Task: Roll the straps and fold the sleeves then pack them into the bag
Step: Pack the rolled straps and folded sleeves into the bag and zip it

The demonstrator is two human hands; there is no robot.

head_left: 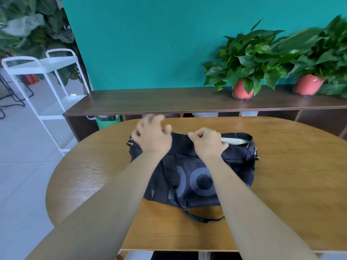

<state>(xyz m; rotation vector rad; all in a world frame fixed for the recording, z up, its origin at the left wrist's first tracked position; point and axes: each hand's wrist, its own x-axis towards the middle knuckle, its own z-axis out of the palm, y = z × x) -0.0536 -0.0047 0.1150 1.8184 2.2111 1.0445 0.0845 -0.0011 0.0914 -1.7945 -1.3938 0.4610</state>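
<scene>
A black duffel bag (197, 177) with grey round lettering lies on the wooden table (291, 175). Its top zipper gapes at the right end, where a pale lining or cloth (233, 141) shows. A black shoulder strap (189, 212) trails off the bag's front onto the table. My right hand (208, 142) pinches something small at the middle of the zipper line, fingers curled. My left hand (152, 136) hovers over the bag's left end with fingers spread and blurred; whether it touches the bag I cannot tell.
Behind the table runs a dark wooden shelf unit (150, 102) carrying two potted plants, one (244, 72) in the middle right and another (311, 72) at far right. A white metal cart (43, 72) stands to the left on the tiled floor.
</scene>
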